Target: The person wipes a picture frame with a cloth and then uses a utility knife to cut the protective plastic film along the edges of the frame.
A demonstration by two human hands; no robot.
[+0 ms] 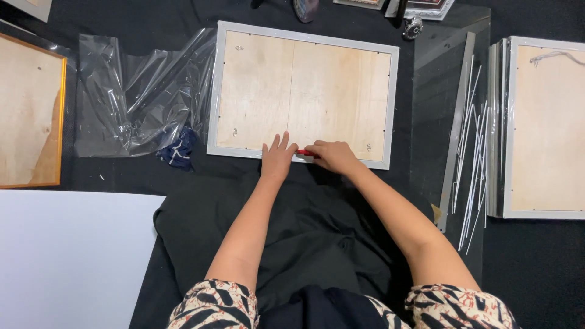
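The silver picture frame (pixel 303 36) lies face down on the dark cloth (pixel 292 244) just ahead of the person, pale plywood backing up. Right hand (pixel 333 156), fingers closed, pinches a small red tool (pixel 304 153) at the near rail; left hand (pixel 277 158), fingers spread, presses flat beside it. Steady downward pressure seems advisable. Crinkled clear plastic wrap (pixel 131 91) lies left; thin metal strips (pixel 472 152) right.

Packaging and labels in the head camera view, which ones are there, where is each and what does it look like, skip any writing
Clear plastic wrap: crumpled, transparent, glossy, lying left of the silver frame on the dark surface.
Plastic film on stacked frames: thin, clear, along the left edge of the stack at far right.
Small marks on the frame's wooden backing: faint, near its corners, too small to tell if they are labels.
No signs or screens show.
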